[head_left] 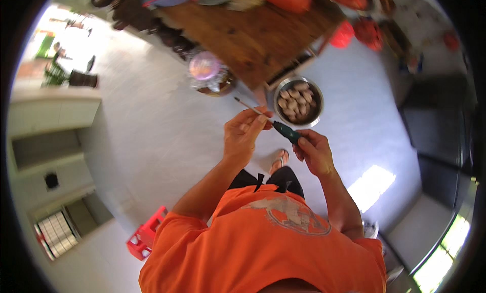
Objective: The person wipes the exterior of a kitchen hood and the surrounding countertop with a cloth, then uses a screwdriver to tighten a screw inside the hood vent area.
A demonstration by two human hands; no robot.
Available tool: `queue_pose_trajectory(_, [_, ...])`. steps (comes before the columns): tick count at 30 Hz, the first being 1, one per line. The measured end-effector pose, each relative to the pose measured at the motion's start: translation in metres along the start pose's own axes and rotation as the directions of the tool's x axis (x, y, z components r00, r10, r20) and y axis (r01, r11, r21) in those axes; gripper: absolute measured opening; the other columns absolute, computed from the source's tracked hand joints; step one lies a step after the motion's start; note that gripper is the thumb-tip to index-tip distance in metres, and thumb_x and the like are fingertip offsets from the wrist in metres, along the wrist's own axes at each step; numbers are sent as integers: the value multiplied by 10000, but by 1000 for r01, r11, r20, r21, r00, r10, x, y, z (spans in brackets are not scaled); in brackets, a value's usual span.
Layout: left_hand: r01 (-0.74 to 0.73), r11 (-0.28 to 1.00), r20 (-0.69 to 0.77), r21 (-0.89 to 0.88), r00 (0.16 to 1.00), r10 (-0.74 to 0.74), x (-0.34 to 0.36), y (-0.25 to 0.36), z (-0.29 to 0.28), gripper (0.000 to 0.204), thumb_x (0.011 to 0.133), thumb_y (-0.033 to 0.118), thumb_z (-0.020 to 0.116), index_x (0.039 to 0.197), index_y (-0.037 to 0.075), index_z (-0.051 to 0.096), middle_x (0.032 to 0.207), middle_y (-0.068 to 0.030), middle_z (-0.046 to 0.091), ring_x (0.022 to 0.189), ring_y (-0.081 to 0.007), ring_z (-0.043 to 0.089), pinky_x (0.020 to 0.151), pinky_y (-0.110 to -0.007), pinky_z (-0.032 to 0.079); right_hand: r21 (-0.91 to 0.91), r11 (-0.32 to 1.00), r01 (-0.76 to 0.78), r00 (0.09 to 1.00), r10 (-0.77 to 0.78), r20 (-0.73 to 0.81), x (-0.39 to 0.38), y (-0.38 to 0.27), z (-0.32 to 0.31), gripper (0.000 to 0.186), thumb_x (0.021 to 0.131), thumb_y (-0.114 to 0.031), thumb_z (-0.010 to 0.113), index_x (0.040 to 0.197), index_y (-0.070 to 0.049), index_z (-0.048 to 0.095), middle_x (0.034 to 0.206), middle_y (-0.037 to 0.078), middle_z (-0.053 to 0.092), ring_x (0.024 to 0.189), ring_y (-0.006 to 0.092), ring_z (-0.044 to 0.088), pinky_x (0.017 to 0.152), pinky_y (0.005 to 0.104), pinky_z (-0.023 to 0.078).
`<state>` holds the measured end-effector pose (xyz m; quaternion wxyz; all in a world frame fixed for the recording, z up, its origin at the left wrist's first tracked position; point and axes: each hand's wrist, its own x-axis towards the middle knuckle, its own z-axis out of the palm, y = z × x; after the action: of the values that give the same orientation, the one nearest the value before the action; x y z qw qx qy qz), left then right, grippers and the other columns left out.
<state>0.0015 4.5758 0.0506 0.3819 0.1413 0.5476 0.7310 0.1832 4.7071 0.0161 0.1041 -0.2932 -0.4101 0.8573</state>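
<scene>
A screwdriver (286, 133) with a dark green handle is held slantwise in front of me, its thin metal shaft pointing up to the left. The fingers of my left hand (241, 136) are closed in a pinch around the shaft. At the butt of the handle, my right hand (315, 152) grips with thumb and fingers. Just beyond the handle is a round metal bowl (318, 103), holding several pale brown lumps (296, 99) that I cannot identify. The shaft's tip is clear of other things.
A brown wooden table (248, 37) stands ahead, with bags and red items along its far side. A purple-lidded container (204, 66) sits by its left corner. The red plastic stool (147, 235) is at lower left, dark cabinets (435, 115) at right. Pale floor (147, 115) surrounds me.
</scene>
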Motion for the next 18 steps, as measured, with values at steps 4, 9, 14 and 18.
queue_pose_trajectory(4, [-268, 958, -208, -101, 947, 243, -56, 87, -105, 246, 971, 64, 629, 1195, -37, 635, 1031, -168, 703, 892, -211, 687, 813, -365, 575, -112, 994, 6, 973, 20, 228, 17, 2, 111, 261, 960, -103, 646, 1187, 20, 612, 804, 82, 644, 622, 118, 558, 543, 256, 440])
queue_pose_trajectory(9, [-434, 882, -501, -185, 814, 295, -127, 147, -233, 187, 987, 81, 607, 1133, -29, 645, 989, -185, 711, 821, -225, 710, 780, -370, 594, -254, 967, -20, 912, 122, 392, 57, 46, 237, 272, 918, -73, 671, 1169, 10, 607, 806, 87, 646, 604, 115, 551, 526, 247, 428])
queue_pose_trajectory(14, [-481, 855, -713, -192, 668, 216, -203, 171, -372, 178, 997, 123, 605, 1096, -17, 653, 954, -189, 723, 775, -230, 720, 740, -363, 606, -357, 933, -50, 820, 242, 518, 80, 126, 385, 266, 892, -46, 656, 1144, 19, 605, 791, 88, 626, 597, 114, 534, 531, 251, 427])
queue_pose_trajectory(18, [-526, 843, -796, -112, 555, 240, -241, 199, -468, 189, 1000, 163, 610, 1060, -9, 660, 947, -186, 726, 782, -234, 724, 730, -361, 611, -411, 907, -92, 736, 340, 585, 110, 178, 494, 251, 884, -21, 649, 1128, 25, 613, 797, 88, 622, 604, 112, 536, 534, 246, 426])
